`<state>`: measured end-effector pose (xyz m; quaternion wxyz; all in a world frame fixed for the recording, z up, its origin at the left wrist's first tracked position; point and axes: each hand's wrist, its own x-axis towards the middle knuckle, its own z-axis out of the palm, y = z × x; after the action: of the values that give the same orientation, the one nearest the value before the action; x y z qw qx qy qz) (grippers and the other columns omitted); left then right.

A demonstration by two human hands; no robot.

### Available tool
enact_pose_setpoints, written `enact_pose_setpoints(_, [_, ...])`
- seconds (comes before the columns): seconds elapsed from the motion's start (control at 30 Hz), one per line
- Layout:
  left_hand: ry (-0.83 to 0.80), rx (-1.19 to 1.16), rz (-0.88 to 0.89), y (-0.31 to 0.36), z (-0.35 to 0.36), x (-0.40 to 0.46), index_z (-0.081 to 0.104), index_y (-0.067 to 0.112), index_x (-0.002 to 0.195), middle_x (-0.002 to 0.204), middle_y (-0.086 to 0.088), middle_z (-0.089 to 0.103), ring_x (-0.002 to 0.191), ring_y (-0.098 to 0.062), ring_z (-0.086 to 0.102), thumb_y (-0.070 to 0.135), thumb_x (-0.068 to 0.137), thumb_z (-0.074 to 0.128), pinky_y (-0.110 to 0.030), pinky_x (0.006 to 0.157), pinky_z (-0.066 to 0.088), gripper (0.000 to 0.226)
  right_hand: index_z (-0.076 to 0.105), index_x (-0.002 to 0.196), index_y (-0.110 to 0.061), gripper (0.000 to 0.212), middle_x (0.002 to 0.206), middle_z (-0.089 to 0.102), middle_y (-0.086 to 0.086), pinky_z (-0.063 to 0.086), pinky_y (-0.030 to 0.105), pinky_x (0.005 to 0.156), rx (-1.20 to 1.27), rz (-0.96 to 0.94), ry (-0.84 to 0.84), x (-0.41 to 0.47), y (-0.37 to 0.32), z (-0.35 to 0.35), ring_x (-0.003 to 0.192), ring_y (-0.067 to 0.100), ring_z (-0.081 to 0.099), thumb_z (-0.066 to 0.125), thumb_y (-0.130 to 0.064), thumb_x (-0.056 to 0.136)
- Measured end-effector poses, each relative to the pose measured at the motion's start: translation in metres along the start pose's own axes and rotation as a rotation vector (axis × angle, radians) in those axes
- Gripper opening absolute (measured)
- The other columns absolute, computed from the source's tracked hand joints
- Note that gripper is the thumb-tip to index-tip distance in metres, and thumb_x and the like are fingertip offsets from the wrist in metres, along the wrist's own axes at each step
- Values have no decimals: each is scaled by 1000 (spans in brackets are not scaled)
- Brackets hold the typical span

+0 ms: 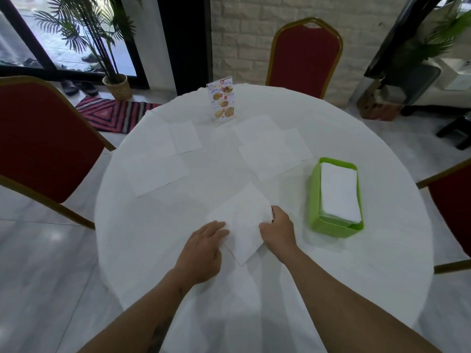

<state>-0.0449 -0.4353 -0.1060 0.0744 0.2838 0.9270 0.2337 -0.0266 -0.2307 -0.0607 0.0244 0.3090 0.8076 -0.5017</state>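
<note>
At a round table (158, 250), a green box (331, 229) of spares sitting at four o'clock, a person is working a white napkin (244, 225) lying toward six. The left hand (204, 248) is pressing flat on its nine o'clock corner; the right hand (279, 230) is curling round the three o'clock edge. A pull outrunning the pinning hand is likely risking a tear or crooked crease.

A napkin (242, 225) lies at the table's (178, 289) near edge between both hands – a box (336, 197) of napkins to its right, a menu stand (223, 101) behind, spread napkins (158, 171) around
</note>
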Motion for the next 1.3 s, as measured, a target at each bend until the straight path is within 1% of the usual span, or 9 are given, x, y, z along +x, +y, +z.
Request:
enact_pose_setpoints(0.13, [183,-95,-162,-8,-7,3,64,16,119,128,3,60,121,-18,52,6,80,47,-31,103,42,44,63,113,-19,40,107,59,1,48,31,79,-295,-204,-139,-5,-5,4,98,21,58,51,-11,76])
enact_pose_setpoints(0.27, [245,-178,-310,-11,-16,4,63,18,115,121,7,60,111,-15,53,3,79,47,-26,94,44,42,50,136,-34,64,144,31,0,34,37,108,-550,-124,-481,-14,-4,10,137,22,26,66,-27,75])
enact_pose_setpoints(0.43, [124,-129,-287,-8,-16,3,52,20,134,144,5,46,131,-17,42,7,82,46,-31,111,34,54,35,146,-25,68,147,30,3,33,38,106,-543,-91,-376,-15,-7,16,137,25,26,59,-25,82])
enact_pose_setpoints(0.57, [-70,56,-118,-3,-5,-3,35,27,147,160,6,22,148,-15,14,15,87,42,-34,120,9,61,36,147,-17,64,141,43,7,40,36,104,-382,23,-301,-7,-12,21,128,26,44,54,-20,85])
enact_pose_setpoints(0.7, [-110,101,-98,-3,-2,-6,30,28,149,161,7,15,149,-14,6,16,89,40,-37,122,5,62,40,146,-12,61,145,47,8,42,34,102,-184,184,-290,-4,-20,22,129,27,49,59,-23,88])
enact_pose_setpoints(0.83, [-115,77,-84,-3,-7,-7,32,29,148,161,8,18,149,-13,7,12,88,39,-36,122,6,62,65,111,-6,29,115,68,14,52,45,97,-95,204,-248,-3,-19,25,106,29,65,61,-20,87])
enact_pose_setpoints(0.93, [-109,41,-92,-2,-8,-6,37,27,146,159,7,24,148,-13,12,11,88,40,-35,122,9,60,68,93,-7,15,92,72,5,55,36,79,-91,170,-204,-4,-17,28,86,24,67,60,-16,83])
enact_pose_setpoints(1.03, [-34,-48,-132,1,-7,-2,45,23,141,152,4,39,144,-14,28,15,89,41,-32,120,20,53,67,85,-4,12,77,66,3,44,27,59,-174,75,-152,-6,-19,26,67,17,56,57,-9,80])
enact_pose_setpoints(1.3, [219,-323,-242,51,-20,35,59,16,125,132,1,57,121,-16,52,10,90,49,-25,104,39,37,55,60,-20,23,58,53,-9,37,23,52,-227,-169,-32,-1,-37,-24,57,8,49,58,-9,80])
